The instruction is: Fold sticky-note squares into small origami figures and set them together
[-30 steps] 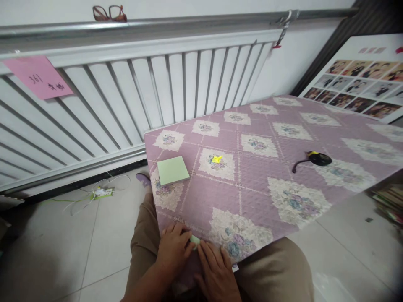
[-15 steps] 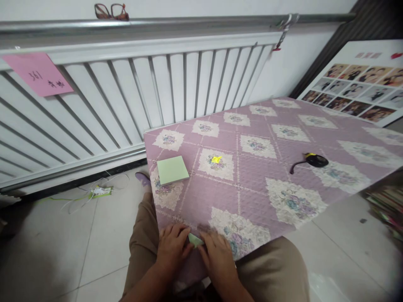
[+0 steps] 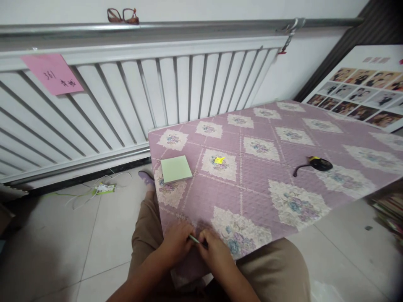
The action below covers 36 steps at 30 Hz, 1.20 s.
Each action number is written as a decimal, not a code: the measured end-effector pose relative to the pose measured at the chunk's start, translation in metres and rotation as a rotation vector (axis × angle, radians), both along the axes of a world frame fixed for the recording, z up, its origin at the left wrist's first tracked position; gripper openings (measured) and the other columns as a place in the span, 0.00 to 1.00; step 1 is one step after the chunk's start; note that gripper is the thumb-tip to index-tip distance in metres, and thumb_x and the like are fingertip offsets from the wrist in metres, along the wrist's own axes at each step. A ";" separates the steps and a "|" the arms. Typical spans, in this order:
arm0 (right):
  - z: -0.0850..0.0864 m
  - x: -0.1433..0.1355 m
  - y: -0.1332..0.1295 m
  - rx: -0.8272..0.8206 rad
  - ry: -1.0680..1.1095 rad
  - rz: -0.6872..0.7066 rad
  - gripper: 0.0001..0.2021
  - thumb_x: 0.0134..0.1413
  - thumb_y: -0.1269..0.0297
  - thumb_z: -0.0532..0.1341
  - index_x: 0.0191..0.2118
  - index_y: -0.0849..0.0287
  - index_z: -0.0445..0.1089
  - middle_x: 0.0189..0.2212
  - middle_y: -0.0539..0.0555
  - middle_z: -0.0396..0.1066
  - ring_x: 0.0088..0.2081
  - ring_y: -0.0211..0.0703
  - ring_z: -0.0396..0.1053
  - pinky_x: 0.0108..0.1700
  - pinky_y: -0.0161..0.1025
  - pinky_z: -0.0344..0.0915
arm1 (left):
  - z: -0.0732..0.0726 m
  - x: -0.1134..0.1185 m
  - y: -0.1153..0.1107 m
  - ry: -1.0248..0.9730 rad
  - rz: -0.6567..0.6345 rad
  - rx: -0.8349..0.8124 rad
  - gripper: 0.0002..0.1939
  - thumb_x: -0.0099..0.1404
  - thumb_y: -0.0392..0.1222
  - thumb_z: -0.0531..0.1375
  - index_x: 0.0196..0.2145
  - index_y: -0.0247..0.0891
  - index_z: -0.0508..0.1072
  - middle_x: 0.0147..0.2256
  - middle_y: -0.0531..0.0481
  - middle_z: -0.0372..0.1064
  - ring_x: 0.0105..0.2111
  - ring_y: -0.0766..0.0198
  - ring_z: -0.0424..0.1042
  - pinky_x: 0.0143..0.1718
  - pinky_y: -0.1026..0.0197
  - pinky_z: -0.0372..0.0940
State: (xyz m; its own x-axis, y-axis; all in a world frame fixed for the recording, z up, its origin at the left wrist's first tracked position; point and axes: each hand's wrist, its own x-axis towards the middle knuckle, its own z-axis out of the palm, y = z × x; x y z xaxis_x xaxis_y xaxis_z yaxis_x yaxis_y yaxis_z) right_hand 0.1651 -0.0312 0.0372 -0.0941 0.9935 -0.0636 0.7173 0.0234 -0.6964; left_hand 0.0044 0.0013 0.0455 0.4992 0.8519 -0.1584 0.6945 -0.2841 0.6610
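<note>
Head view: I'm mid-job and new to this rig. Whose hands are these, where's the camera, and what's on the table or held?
There is no machine: these are a person's bare left hand and right hand. The camera is worn on that person's head, looking forward and down, so the forearms enter from the bottom. Both hands hold a small green paper, seen nearly edge-on, near the table's close edge. On the floral tablecloth lie a square light-green pad, a small yellow piece to its right and, farther right, a black object with a strap-like tail; I can't tell what it is.
</note>
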 end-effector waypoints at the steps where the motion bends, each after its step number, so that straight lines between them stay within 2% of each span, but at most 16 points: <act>1: 0.001 0.001 0.000 -0.014 0.009 0.007 0.05 0.46 0.74 0.57 0.26 0.56 0.63 0.23 0.46 0.66 0.28 0.39 0.65 0.31 0.33 0.58 | 0.000 -0.001 0.001 -0.105 0.036 -0.076 0.05 0.58 0.30 0.56 0.31 0.38 0.69 0.33 0.52 0.68 0.35 0.63 0.66 0.38 0.62 0.60; 3: 0.005 0.002 0.001 -0.061 0.079 -0.004 0.04 0.48 0.70 0.57 0.25 0.56 0.62 0.22 0.45 0.64 0.26 0.37 0.64 0.28 0.32 0.57 | -0.001 -0.002 -0.001 -0.345 0.133 -0.248 0.04 0.56 0.32 0.58 0.32 0.37 0.69 0.29 0.54 0.67 0.32 0.65 0.65 0.35 0.64 0.59; 5: 0.010 0.003 0.001 -0.131 0.240 -0.051 0.05 0.49 0.66 0.56 0.25 0.56 0.60 0.21 0.45 0.62 0.25 0.36 0.62 0.28 0.31 0.58 | -0.001 -0.001 -0.004 -0.553 0.230 -0.407 0.05 0.56 0.38 0.60 0.31 0.36 0.68 0.28 0.55 0.66 0.29 0.66 0.64 0.32 0.65 0.58; 9: 0.025 0.004 -0.002 -0.312 0.637 -0.119 0.10 0.47 0.59 0.60 0.25 0.56 0.58 0.21 0.43 0.56 0.25 0.34 0.57 0.28 0.32 0.55 | 0.006 0.003 -0.012 -0.796 0.355 -0.590 0.12 0.56 0.47 0.63 0.28 0.35 0.68 0.24 0.56 0.63 0.25 0.69 0.60 0.28 0.66 0.55; 13: 0.041 0.006 -0.005 -0.512 0.925 -0.091 0.15 0.51 0.49 0.60 0.29 0.56 0.62 0.23 0.44 0.60 0.26 0.34 0.58 0.31 0.32 0.57 | 0.020 0.005 -0.015 -0.939 0.334 -0.693 0.16 0.53 0.51 0.66 0.27 0.34 0.69 0.22 0.56 0.63 0.23 0.71 0.59 0.26 0.67 0.53; 15: 0.047 0.006 -0.006 -0.574 1.008 -0.111 0.17 0.50 0.47 0.62 0.30 0.56 0.62 0.24 0.45 0.61 0.26 0.34 0.59 0.31 0.33 0.58 | 0.027 0.005 -0.015 -0.988 0.324 -0.742 0.17 0.52 0.51 0.68 0.27 0.34 0.70 0.23 0.55 0.64 0.23 0.71 0.60 0.26 0.67 0.54; 22: 0.060 0.004 -0.011 -0.688 1.274 -0.124 0.18 0.44 0.50 0.68 0.29 0.57 0.62 0.24 0.46 0.65 0.27 0.35 0.63 0.27 0.31 0.56 | 0.035 0.004 -0.017 -1.135 0.296 -0.870 0.17 0.49 0.47 0.71 0.27 0.33 0.71 0.23 0.54 0.66 0.21 0.72 0.62 0.25 0.68 0.54; 28: 0.073 0.000 -0.015 -0.638 1.261 -0.140 0.14 0.50 0.55 0.65 0.29 0.58 0.62 0.23 0.46 0.66 0.25 0.33 0.61 0.27 0.32 0.54 | 0.035 0.003 -0.016 -1.160 0.228 -0.921 0.17 0.47 0.46 0.72 0.25 0.33 0.70 0.22 0.53 0.68 0.22 0.71 0.64 0.25 0.68 0.56; 31: 0.078 -0.001 -0.015 -0.541 1.152 -0.166 0.11 0.52 0.58 0.63 0.30 0.56 0.59 0.22 0.43 0.62 0.23 0.32 0.57 0.26 0.31 0.51 | 0.036 0.003 -0.016 -1.148 0.223 -0.914 0.17 0.48 0.45 0.72 0.26 0.33 0.70 0.22 0.53 0.68 0.21 0.72 0.64 0.25 0.68 0.56; 36: 0.080 0.007 -0.012 -0.390 0.927 -0.079 0.09 0.53 0.60 0.59 0.29 0.55 0.58 0.22 0.43 0.58 0.24 0.33 0.55 0.27 0.32 0.51 | 0.038 0.009 -0.017 -1.223 0.214 -0.912 0.18 0.48 0.45 0.72 0.31 0.33 0.71 0.24 0.54 0.67 0.22 0.73 0.63 0.24 0.70 0.55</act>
